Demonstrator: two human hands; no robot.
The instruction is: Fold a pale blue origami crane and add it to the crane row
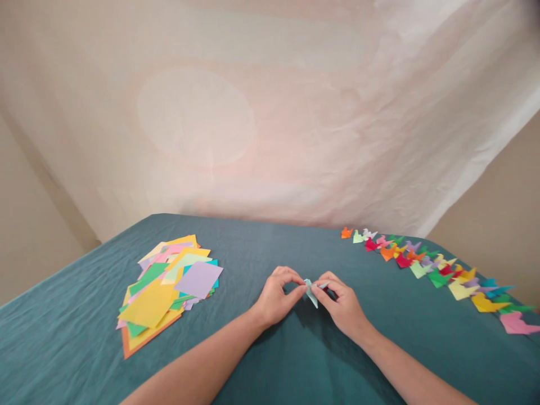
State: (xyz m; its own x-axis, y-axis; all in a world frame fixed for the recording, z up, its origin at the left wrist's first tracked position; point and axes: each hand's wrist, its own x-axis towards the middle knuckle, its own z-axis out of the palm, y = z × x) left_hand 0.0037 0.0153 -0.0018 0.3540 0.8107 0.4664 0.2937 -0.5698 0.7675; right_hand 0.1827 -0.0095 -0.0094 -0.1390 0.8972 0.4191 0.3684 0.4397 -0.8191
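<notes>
Between my two hands, above the middle of the cloth, is a small pale blue origami crane (312, 295). My left hand (282, 292) pinches its left tip between thumb and fingers. On the other side, my right hand (338, 298) grips the crane's body and right part, with thumb and forefinger pressed together. One pointed flap hangs down between the hands. The fingers hide part of the folded paper, so its full shape does not show.
A dark teal cloth (253, 247) covers the table. To the left lies a loose pile of coloured paper squares (152, 301). Along the right edge stand rows of folded paper cranes (439, 275) in many colours. A pale sheet (270, 112) hangs behind the table.
</notes>
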